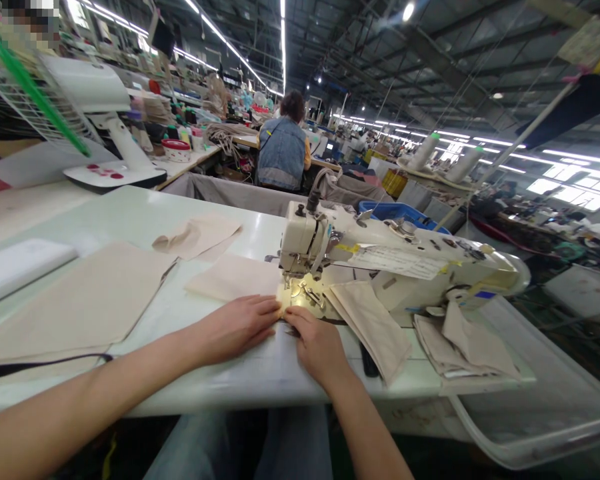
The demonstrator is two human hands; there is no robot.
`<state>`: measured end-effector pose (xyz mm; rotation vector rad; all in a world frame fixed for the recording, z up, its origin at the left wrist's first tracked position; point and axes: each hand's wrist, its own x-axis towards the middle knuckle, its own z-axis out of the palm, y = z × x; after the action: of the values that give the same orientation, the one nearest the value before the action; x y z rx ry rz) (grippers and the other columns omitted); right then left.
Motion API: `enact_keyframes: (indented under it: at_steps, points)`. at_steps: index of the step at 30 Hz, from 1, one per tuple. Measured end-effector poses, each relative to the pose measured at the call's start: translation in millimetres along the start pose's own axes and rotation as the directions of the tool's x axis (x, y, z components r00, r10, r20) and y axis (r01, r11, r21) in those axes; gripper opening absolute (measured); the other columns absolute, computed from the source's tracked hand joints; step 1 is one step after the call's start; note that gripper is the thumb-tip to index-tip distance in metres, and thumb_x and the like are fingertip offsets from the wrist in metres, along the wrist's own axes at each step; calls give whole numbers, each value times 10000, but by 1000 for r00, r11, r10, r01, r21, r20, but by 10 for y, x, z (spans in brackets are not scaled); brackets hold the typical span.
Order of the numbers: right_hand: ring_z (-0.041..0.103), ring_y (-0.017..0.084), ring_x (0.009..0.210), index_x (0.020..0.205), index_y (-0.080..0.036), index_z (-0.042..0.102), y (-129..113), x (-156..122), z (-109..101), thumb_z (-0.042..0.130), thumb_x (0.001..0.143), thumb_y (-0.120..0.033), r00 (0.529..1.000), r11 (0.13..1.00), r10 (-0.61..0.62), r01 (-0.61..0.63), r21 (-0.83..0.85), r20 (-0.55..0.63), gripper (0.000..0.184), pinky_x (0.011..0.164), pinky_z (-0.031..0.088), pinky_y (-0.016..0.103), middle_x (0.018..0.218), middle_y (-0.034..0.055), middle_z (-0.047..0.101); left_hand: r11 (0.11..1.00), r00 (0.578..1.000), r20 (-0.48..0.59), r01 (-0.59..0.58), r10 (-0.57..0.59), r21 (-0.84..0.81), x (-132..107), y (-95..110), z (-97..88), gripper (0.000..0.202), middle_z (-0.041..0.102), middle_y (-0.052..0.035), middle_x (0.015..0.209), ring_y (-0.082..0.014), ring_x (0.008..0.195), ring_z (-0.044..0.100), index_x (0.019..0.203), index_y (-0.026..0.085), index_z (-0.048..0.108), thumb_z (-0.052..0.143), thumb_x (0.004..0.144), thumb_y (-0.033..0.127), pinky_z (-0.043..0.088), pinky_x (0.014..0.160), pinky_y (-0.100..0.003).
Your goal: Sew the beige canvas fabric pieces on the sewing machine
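A beige fabric piece (237, 277) lies on the sewing machine's bed, its right edge by the needle and presser foot. My left hand (247, 325) rests on its near edge, fingers stretched out and together, tips just in front of the presser foot. Beside them, my right hand (317, 340) pinches the near corner of the same cloth between thumb and forefinger; the bit inside the pinch is mostly hidden. The sewing machine (305, 240) stands right behind both hands, with a brass-coloured plate (307, 291) under its needle area.
Large beige panels (95, 287) and a smaller crumpled piece (200, 235) lie left. Folded fabric (373, 327) leans against the machine, and more folded pieces (467, 340) sit at right. A white fan (100, 100) stands back left. A person (283, 150) sits ahead, facing away.
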<state>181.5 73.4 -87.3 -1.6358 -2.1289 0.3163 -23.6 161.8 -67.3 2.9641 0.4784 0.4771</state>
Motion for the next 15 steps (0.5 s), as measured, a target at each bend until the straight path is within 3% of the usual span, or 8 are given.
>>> enact_keyframes:
  at_steps: [8, 15]
  points:
    - [628, 181, 1262, 1331, -213, 658, 58, 150, -38, 467, 834, 16, 1000, 1000, 0, 1, -7, 17, 580, 1091, 484, 315, 1451, 28, 617, 1000, 1000, 14, 6, -6, -9, 70, -155, 17, 262, 704, -95, 1205, -231, 1112, 667, 1181, 224, 683, 504, 1002, 291, 525, 1016, -361]
    - [664, 185, 1186, 1332, -238, 652, 56, 265, -96, 456, 938, -47, 998, 994, 43, -38, -102, 48, 480, 977, 534, 288, 1460, -4, 605, 999, 1000, 19, -4, 5, -54, 169, -253, 14, 288, 707, -87, 1168, -214, 1109, 666, 1173, 234, 681, 455, 1031, 342, 515, 1028, -346]
